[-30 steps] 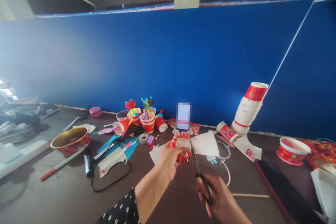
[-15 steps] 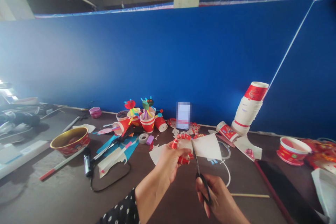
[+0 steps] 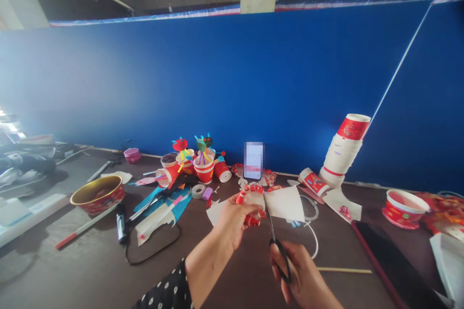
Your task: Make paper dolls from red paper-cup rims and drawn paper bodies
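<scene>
My left hand [image 3: 232, 219] is closed on a red and white curled paper piece [image 3: 250, 195], its thumb pressed on the pale inner side. Black-handled scissors [image 3: 282, 256] are in my right hand [image 3: 295, 270], fingers wrapped round the loops. The blades point up and away, at the edge between the red piece and a white paper sheet [image 3: 286, 204]. Whether that sheet is joined to the red piece I cannot tell. Another white paper [image 3: 215, 212] lies partly hidden behind my left hand.
At the back stand paper cups with colourful figures [image 3: 203, 169] and a propped phone [image 3: 253, 160]. A leaning cup stack [image 3: 342, 149] rises at the right, near a red bowl [image 3: 405, 207] and a dark tablet-like slab [image 3: 395, 260]. Left are a gold-rimmed bowl [image 3: 97, 195] and a corded tool [image 3: 121, 224].
The white sheet has shifted slightly left and down. Both hands stay almost in place, with the scissors still at the paper's edge.
</scene>
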{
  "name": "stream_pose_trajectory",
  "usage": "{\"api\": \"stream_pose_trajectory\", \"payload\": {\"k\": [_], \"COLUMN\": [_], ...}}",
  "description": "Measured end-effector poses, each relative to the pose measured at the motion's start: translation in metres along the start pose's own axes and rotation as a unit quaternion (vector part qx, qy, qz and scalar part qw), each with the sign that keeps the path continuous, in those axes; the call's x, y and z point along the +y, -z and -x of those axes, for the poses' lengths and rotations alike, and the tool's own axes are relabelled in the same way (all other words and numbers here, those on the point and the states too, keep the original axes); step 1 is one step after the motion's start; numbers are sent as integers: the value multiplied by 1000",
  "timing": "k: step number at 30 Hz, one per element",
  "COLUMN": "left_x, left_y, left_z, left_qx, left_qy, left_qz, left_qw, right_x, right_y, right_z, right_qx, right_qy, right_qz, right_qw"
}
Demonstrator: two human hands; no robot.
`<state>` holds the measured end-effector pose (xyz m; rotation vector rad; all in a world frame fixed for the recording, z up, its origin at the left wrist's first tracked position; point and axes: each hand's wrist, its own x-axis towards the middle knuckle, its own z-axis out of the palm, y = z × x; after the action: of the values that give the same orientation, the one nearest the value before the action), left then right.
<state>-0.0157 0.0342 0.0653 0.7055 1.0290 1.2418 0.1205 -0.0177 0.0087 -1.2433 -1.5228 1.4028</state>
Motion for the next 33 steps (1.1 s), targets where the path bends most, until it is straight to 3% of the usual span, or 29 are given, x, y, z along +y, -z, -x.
{"api": "stream_pose_trajectory", "payload": {"k": [6,24,33], "left_x": [0,2,-6], "left_y": [-3,-1,0], "left_z": [2,1,-4], "left_qx": [2,-14,-38], "left_qy": [9,8,-1], "left_qz": [-15,-31,-17], "left_qw": [1000,999,999], "right_x": [-7,-6,-6], "right_y": [-1,-7,-6], "right_z": [2,6,7], "right_qx": [-9,47,8], "right_qy": [4,-6,-22], "right_qz": [3,-51,-96], "right_qw": [1000,998,995]}}
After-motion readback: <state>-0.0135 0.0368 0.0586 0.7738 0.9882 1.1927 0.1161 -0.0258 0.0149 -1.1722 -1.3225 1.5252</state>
